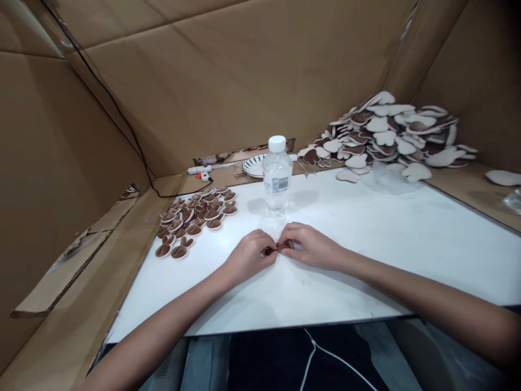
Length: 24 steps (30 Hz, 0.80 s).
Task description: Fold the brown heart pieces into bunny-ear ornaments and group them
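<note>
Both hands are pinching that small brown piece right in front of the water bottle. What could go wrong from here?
1. The water bottle stands just beyond the left hand and right hand; a forward reach might tip it.
2. The small brown piece is held only at the fingertips and could slip.
3. The finished pieces lie near the left forearm, which could scatter them.

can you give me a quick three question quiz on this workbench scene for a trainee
1. True or false: both hands pinch the same small brown piece.
2. What stands just beyond the hands? A) a glue gun B) a water bottle C) a plate
3. On which side of the white board lie the rows of small brown pieces?

Key:
1. True. The left hand and right hand meet on the small brown piece.
2. B, the water bottle, upright and capped.
3. The left side, where the small brown pieces lie; the big loose pile is far right.
</note>
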Available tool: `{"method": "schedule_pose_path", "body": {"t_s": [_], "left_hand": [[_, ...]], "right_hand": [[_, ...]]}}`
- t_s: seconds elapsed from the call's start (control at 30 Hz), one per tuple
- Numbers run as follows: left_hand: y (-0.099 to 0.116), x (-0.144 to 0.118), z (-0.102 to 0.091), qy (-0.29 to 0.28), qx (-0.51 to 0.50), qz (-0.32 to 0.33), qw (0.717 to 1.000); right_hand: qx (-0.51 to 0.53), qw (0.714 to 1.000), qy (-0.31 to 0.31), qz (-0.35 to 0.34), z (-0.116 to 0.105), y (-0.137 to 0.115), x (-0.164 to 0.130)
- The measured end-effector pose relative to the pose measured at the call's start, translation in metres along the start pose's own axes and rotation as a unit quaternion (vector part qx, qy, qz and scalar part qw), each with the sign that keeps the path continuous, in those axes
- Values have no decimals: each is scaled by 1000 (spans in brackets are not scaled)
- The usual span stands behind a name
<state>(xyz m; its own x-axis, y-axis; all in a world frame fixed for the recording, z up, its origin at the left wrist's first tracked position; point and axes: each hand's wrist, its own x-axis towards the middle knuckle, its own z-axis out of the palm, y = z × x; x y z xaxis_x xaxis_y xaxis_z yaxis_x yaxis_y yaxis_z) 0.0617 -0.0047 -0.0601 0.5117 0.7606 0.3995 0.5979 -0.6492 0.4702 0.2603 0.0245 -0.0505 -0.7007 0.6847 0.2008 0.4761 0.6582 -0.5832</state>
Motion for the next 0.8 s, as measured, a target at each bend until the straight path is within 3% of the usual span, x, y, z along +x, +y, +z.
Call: {"method": "schedule_pose_path", "body": {"t_s": [0.23, 0.43, 0.8], "left_hand": [[2, 1, -1, -13, -23, -15, 1000], [3, 3, -4, -37, 15, 4, 999], [5, -2, -13, -35, 13, -26, 999]], "right_hand": [[22, 1000, 7, 5, 1, 0, -2], [6, 1000, 11, 8, 2, -4, -2], [18, 1000, 18, 19, 4, -5, 0]]}}
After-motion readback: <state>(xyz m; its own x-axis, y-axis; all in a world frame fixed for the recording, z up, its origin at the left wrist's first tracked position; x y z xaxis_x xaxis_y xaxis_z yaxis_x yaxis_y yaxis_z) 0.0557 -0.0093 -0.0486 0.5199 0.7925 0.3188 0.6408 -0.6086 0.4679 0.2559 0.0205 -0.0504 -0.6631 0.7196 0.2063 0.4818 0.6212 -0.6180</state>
